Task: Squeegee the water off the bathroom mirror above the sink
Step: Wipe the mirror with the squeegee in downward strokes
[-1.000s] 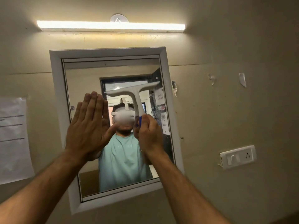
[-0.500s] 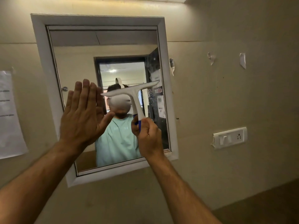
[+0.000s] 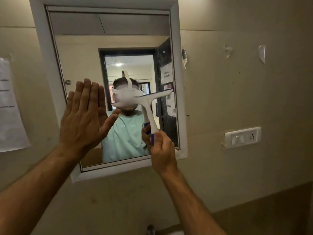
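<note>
The white-framed bathroom mirror (image 3: 176, 53) hangs on the beige wall in front of me. A white squeegee (image 3: 149, 106) with a blue grip lies against the lower half of the glass, its blade tilted with the right end higher. My right hand (image 3: 161, 150) is closed around the blue end of the handle, near the mirror's lower right corner. My left hand (image 3: 84, 114) is flat with fingers up, over the mirror's left frame and glass. The reflection shows a person in a mint shirt and a doorway behind.
A white switch and socket plate (image 3: 243, 137) sits on the wall to the right. A paper sheet (image 3: 10, 107) is taped to the wall at the left. A tap top (image 3: 150, 229) shows at the bottom edge. Tape scraps (image 3: 262, 53) cling to the upper right wall.
The squeegee and my right hand have slid down the glass toward the mirror's bottom. My view has tilted down, so the light bar is out of frame. My left hand stays flat on the left side.
</note>
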Action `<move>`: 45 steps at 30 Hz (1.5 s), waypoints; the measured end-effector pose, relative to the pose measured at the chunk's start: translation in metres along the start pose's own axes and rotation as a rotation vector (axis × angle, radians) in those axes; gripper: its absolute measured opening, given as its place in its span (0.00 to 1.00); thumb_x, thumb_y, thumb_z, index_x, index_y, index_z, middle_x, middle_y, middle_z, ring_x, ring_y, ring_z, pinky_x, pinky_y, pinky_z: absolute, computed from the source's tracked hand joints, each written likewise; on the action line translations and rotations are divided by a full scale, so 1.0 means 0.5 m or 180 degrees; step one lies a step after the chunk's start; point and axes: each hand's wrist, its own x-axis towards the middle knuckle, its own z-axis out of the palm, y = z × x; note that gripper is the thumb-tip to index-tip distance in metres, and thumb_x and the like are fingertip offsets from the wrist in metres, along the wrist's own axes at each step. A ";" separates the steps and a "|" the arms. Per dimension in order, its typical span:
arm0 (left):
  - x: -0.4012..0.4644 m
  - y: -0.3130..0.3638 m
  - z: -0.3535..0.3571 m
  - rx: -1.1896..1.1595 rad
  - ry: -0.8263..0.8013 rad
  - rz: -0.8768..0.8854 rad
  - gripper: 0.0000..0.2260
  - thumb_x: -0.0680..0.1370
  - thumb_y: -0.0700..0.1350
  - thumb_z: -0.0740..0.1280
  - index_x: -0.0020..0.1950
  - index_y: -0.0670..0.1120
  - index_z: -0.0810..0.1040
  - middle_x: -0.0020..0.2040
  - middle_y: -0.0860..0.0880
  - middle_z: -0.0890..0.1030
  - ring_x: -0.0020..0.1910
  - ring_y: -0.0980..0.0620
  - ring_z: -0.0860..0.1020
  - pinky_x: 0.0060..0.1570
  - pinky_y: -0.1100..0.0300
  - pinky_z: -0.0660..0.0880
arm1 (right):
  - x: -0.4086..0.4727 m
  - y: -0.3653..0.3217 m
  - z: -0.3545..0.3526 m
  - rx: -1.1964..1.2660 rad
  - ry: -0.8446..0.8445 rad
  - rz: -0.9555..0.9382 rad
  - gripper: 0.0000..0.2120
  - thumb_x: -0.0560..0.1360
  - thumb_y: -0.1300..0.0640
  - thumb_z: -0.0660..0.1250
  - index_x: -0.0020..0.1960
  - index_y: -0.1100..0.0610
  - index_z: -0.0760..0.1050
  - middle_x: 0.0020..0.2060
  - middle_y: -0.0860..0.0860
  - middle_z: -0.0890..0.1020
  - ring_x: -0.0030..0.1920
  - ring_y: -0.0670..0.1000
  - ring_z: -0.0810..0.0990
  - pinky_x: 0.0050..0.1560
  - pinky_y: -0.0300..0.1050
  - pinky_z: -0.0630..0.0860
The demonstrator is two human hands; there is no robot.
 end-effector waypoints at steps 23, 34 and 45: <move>-0.096 0.025 0.034 -0.0178 -0.0052 -0.0204 0.42 0.81 0.68 0.51 0.84 0.42 0.43 0.84 0.43 0.42 0.83 0.48 0.40 0.81 0.52 0.38 | -0.009 -0.001 -0.007 0.0021 0.0208 0.0048 0.22 0.83 0.44 0.49 0.63 0.57 0.74 0.34 0.40 0.73 0.35 0.34 0.75 0.36 0.32 0.72; -0.133 0.037 0.031 -0.0095 -0.0216 -0.0323 0.42 0.81 0.68 0.51 0.84 0.40 0.46 0.84 0.40 0.46 0.83 0.45 0.42 0.81 0.49 0.41 | -0.131 0.072 -0.025 0.0008 -0.0034 0.0094 0.13 0.81 0.36 0.47 0.48 0.34 0.69 0.33 0.36 0.76 0.32 0.41 0.75 0.26 0.36 0.72; -0.211 0.057 0.054 -0.0197 -0.0271 -0.0480 0.42 0.81 0.69 0.51 0.84 0.42 0.44 0.84 0.41 0.45 0.83 0.47 0.41 0.81 0.54 0.37 | -0.135 0.097 -0.038 -0.0061 -0.0150 0.0138 0.12 0.80 0.35 0.48 0.48 0.34 0.68 0.33 0.37 0.76 0.32 0.42 0.76 0.26 0.37 0.72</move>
